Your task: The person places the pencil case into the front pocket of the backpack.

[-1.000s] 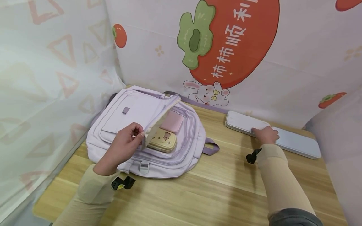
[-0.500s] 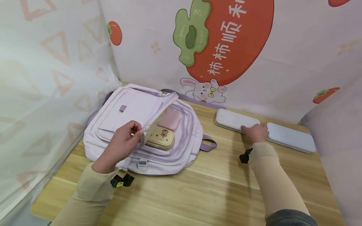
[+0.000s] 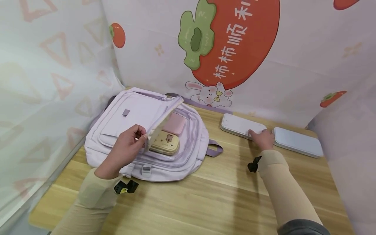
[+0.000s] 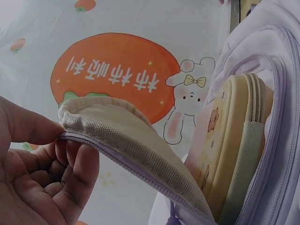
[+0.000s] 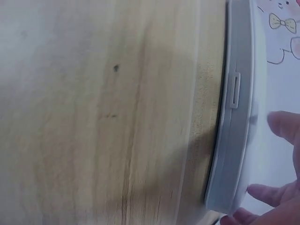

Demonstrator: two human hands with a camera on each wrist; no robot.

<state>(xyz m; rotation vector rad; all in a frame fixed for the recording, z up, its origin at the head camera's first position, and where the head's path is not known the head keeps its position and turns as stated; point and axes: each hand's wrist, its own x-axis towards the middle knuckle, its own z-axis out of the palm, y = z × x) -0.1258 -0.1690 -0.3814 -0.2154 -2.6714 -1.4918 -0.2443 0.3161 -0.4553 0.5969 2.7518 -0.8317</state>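
Observation:
A pale lilac backpack (image 3: 117,120) lies at the left with its front pocket unzipped. My left hand (image 3: 129,147) pinches the edge of the pocket flap (image 4: 131,136) between thumb and fingers, holding it raised. Inside sit a yellow case (image 3: 167,142) with a bear print and a pink case (image 3: 175,124). At the right, my right hand (image 3: 263,138) is at the right end of a flat white case (image 3: 239,124). Its thumb spreads over the top and its fingertips touch that end. In the right wrist view, the white case (image 5: 234,122) has a slotted side.
Just right of the white case lies a similar pale blue-grey case (image 3: 298,140). Both are near the back edge of the wooden table (image 3: 199,205). Printed cloth (image 3: 299,65) hangs behind and at both sides. A purple strap loop (image 3: 215,149) sticks out from the backpack.
The white case has slid slightly left with my right hand, and a gap shows between it and the blue-grey case. My left hand keeps the flap raised. The head view has shifted slightly.

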